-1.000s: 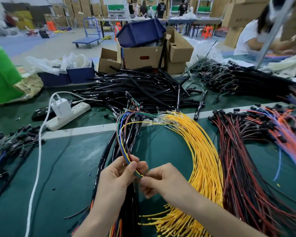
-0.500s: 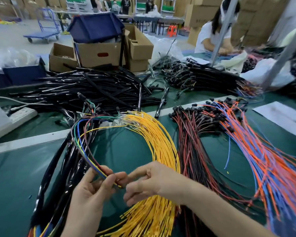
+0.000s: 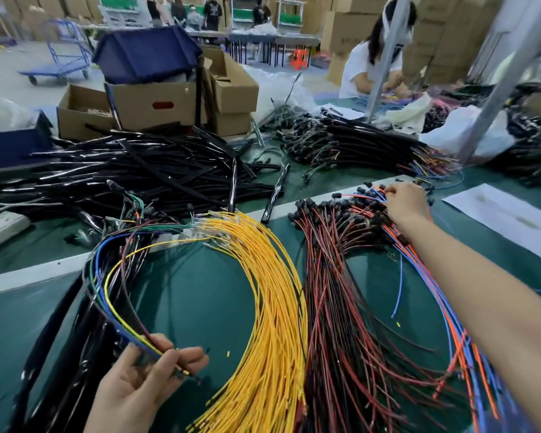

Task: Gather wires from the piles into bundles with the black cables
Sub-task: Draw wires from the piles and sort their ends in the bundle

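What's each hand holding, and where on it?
Left hand grips wire bundle near its free ends. Right hand pinches orange-blue wires at their connector ends.

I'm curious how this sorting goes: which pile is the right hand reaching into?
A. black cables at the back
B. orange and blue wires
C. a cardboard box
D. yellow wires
B: the right hand pinches the orange and blue wires at their far ends, while the left hand holds a mixed bundle.

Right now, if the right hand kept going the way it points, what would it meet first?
The orange and blue wires: fingers of the right hand seem to be at their black-capped ends, though depth is unclear.
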